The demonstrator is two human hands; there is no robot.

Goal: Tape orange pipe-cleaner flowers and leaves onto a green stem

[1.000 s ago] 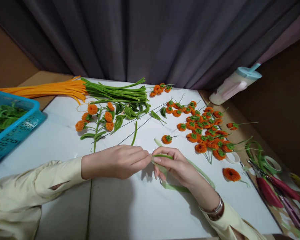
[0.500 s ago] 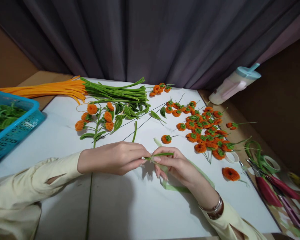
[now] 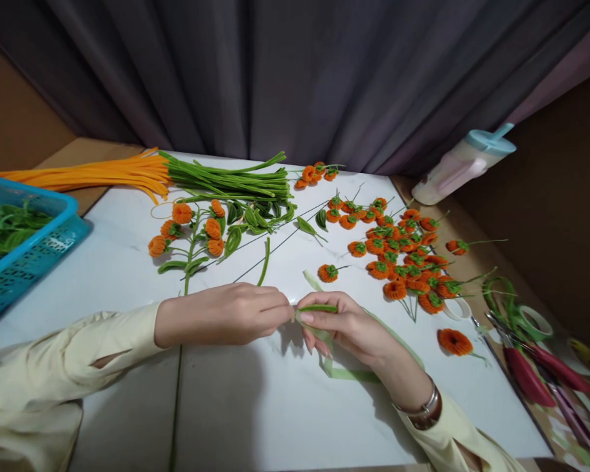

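Observation:
Between finger and thumb, my right hand (image 3: pixel 354 331) pinches a short green chenille leaf (image 3: pixel 320 308) lying nearly level. Pale green floral tape (image 3: pixel 356 375) runs from the same grip and loops down to the tabletop under my wrist. My left hand (image 3: pixel 226 316), back upward, is closed in a pinch at the leaf's left end; its fingertips hide that end. Just beyond the left hand lies a loose green chenille stem (image 3: pixel 265 262). Behind it rests a branch (image 3: pixel 191 252) with orange chenille flowers (image 3: pixel 181 213) and green leaves.
Many orange flower heads (image 3: pixel 408 252) cover the right side. Green chenille stems (image 3: pixel 231 180) and orange ones (image 3: pixel 98 172) lie at the back. A blue basket (image 3: pixel 34 246) with green pieces stands left. A tumbler (image 3: pixel 452 170), red-handled pliers (image 3: pixel 526 377) and a tape roll (image 3: pixel 535 322) line the right edge.
My left fingers have shifted slightly right and closed up against the right fingertips, covering the leaf end that showed between the hands. The right hand has barely moved.

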